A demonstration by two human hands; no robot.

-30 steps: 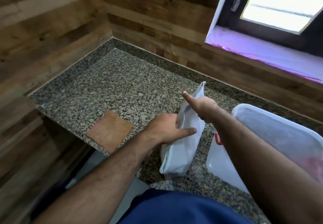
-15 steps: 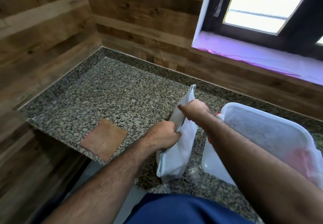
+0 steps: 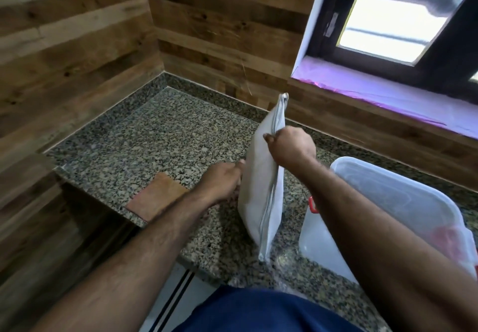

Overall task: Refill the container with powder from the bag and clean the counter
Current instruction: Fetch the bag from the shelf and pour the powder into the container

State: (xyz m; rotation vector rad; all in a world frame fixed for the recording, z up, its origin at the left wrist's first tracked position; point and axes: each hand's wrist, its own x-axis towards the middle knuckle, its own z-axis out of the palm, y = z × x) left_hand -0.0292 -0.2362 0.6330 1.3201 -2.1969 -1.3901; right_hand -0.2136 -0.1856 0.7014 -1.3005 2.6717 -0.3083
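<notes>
Partly hidden, the translucent white plastic container (image 3: 403, 202) at about 4 o'clock is crossed by the right forearm and cut off at the frame's right edge; its contents are too hazy to name, though a reddish patch shows through near its far right and a small red clip (image 3: 312, 205) sits on its near-left corner. Between the two arms, the white zip-top plastic bag (image 3: 261, 186) stands on edge on the speckled granite desk (image 3: 165, 135), its long axis running from about 6 o'clock up to 12 o'clock, the zip seam facing the camera and the upper corner pointing at the wooden wall. The right hand (image 3: 291, 148) has its grip closed on the bag's zip edge near the top. The left hand (image 3: 222, 180) rests against the bag's left face at 9 o'clock of it; motion blur hides its fingers, so I cannot tell whether that grip is closed. A flat orange-brown square cloth (image 3: 157, 198) lies at the desk's near-left edge, well apart from the bag.
</notes>
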